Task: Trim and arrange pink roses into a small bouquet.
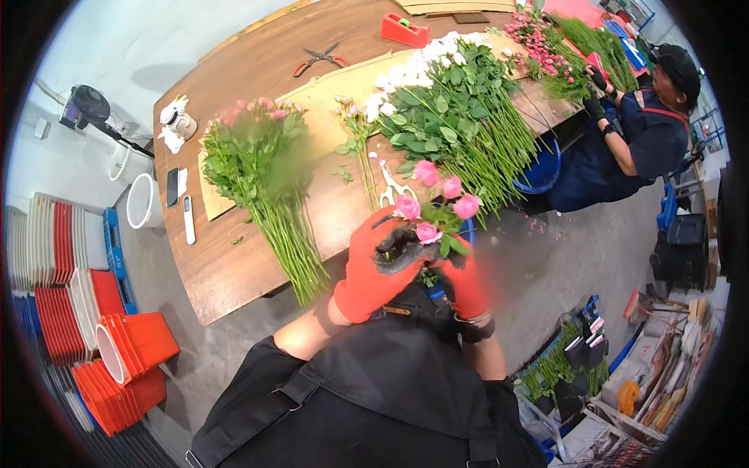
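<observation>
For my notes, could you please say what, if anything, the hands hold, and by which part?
Pink roses, apparently by stems just below the blooms; the hands hide the exact grip.

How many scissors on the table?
2: red-handled scissors on the table's far part; pale-handled scissors, nearer, left of the held pink roses in the picture. Stems may hide others.

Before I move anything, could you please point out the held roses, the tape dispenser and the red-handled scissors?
Held roses (451,186): head view, on a pink bloom.
Tape dispenser (407,34): head view, on its red body.
Red-handled scissors (321,57): head view, near the pivot.
</observation>
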The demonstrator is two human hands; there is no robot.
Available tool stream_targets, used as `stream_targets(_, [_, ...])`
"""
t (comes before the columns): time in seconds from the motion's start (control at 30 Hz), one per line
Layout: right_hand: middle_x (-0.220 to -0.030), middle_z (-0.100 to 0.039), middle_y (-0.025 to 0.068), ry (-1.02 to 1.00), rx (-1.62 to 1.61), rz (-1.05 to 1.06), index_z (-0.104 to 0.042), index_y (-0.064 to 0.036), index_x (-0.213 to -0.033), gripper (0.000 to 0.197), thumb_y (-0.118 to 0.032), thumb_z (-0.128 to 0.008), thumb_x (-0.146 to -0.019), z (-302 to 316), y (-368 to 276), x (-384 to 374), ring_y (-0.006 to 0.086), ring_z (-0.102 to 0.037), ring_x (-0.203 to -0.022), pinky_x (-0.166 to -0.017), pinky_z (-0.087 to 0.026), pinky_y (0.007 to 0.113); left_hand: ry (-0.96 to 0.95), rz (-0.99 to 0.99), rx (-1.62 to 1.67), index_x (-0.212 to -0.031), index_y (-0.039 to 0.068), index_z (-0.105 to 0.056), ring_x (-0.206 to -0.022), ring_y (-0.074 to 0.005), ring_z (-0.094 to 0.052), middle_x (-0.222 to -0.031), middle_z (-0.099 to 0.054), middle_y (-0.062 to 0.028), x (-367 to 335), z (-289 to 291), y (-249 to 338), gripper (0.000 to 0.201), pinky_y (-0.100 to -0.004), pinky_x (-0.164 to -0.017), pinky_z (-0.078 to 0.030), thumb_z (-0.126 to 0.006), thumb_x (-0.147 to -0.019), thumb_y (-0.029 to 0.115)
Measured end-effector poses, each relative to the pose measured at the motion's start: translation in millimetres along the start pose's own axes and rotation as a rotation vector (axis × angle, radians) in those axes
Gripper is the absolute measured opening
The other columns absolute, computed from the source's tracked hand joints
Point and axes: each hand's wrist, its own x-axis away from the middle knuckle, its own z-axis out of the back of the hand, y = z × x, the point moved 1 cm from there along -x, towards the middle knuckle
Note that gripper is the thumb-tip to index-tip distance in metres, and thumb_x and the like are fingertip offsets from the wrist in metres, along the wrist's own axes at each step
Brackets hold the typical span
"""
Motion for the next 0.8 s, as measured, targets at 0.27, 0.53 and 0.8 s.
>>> stream_targets(0.27, [-0.116, -0.070, 0.0093, 0.090, -0.067, 0.216, -0.064, 0.0019, -0.130, 0.044, 0.001, -0.075, -0.088, -13.0, 3.5, -9.0, 0.0179, -0.067, -0.104, -0.093, -0.053, 0.033, 0.093, 0.077, 0.070, -0.148, 0.002, -0.048, -0.112, -0.0252, -0.063, -0.123, -0.063, -0.0102, -5.8, -8.0, 3.4, 0.096, -0.0389, -0.099, -0.051, -0.098, -0.067, 0.017])
stream_targets(0.53, [-0.106, -0.073, 0.0156, 0.072, 0.239, 0.434, -0.069, 0.0014, -0.116, 0.029, 0.004, -0.070, -0.087, -22.0, -2.0, -12.0, 0.0309, -0.072, -0.094, -0.084, -0.054, 0.036, -0.073, 0.060, 0.112, -0.127, 0.005, -0.071, -0.104, -0.0288, -0.067, -0.118, -0.068, -0.0124, 2.1, -4.8, -1.0, 0.056, -0.0399, -0.092, -0.054, -0.091, -0.075, 0.010])
stream_targets(0.8, [-0.111, -0.072, 0.0166, 0.032, 0.262, 0.458, -0.069, 0.0020, -0.116, 0.029, 0.003, -0.071, -0.087, -31.1, -17.4, -7.4, 0.0343, -0.070, -0.102, -0.088, -0.054, 0.040, -0.130, -0.046, -0.063, -0.123, 0.007, -0.072, -0.107, -0.0353, -0.064, -0.119, -0.068, -0.0120, -2.3, 0.8, 14.6, 0.053, -0.0439, -0.096, -0.050, -0.087, -0.073, 0.008])
